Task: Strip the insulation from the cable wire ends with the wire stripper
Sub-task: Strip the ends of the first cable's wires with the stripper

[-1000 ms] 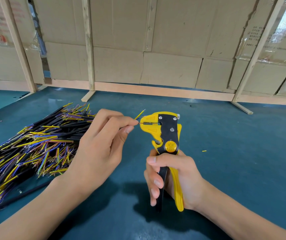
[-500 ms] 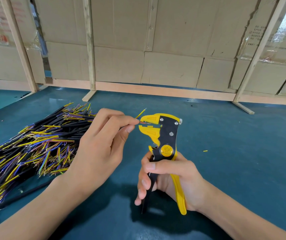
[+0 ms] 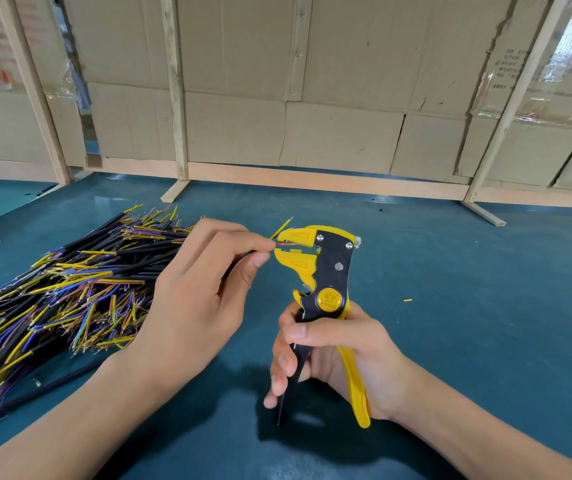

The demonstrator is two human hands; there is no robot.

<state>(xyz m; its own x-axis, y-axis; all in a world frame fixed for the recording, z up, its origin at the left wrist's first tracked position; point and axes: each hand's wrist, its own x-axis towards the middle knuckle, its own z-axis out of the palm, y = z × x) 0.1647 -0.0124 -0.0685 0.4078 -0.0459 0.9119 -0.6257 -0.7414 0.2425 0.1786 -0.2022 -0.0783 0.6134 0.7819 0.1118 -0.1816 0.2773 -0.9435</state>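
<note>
Stripper handles spread wider over teal table, cardboard wall behind.

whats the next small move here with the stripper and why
Probably squeeze the handles of the yellow and black wire stripper with the right hand: they are spread, the toothed mouth is open, and the left hand pinches a thin red wire end already lying between the teeth.
</note>
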